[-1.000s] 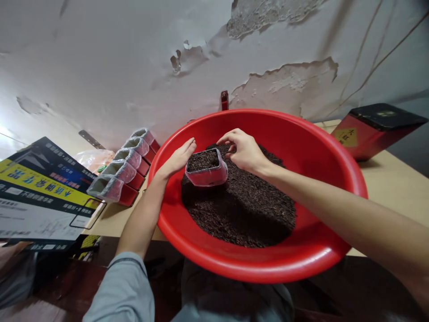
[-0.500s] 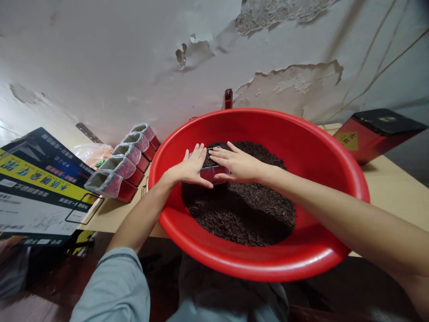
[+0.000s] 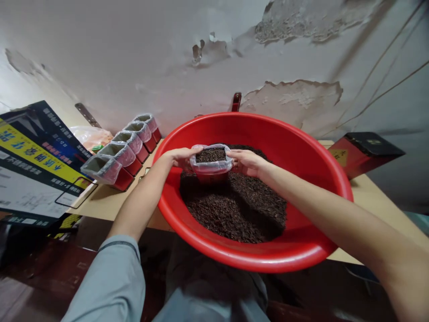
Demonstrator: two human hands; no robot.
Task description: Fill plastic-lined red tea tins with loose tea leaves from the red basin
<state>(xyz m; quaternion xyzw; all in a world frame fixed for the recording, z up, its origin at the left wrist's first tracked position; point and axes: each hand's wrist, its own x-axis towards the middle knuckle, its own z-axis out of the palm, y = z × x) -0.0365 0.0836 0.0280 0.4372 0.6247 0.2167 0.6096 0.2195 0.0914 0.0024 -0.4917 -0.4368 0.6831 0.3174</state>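
Note:
A red box [image 3: 212, 178] lined with a clear plastic bag [image 3: 210, 169] is filled nearly to the top with dark loose tea leaves [image 3: 211, 154]. My left hand [image 3: 185, 157] grips its left side, the thumb on the bag's folded edge. On the opposite side my right hand [image 3: 246, 162] holds the box, some fingers hidden beneath. It is upright inside a big red basin [image 3: 254, 264], over a heap of dark tea leaves [image 3: 231, 219]. The heap partly surrounds the box's base; whether they touch, I cannot tell.
Several red boxes with plastic liners [image 3: 124, 179] stand in a row left of the basin on a wooden table [image 3: 378, 201]. A black-topped red box [image 3: 368, 154] stands at the right. A printed carton [image 3: 36, 170] lies at far left, before a peeling wall [image 3: 150, 58].
My hands, flat over the box's top before, have moved apart to its two sides and grip it. The filled top now shows. The camera view has shifted slightly.

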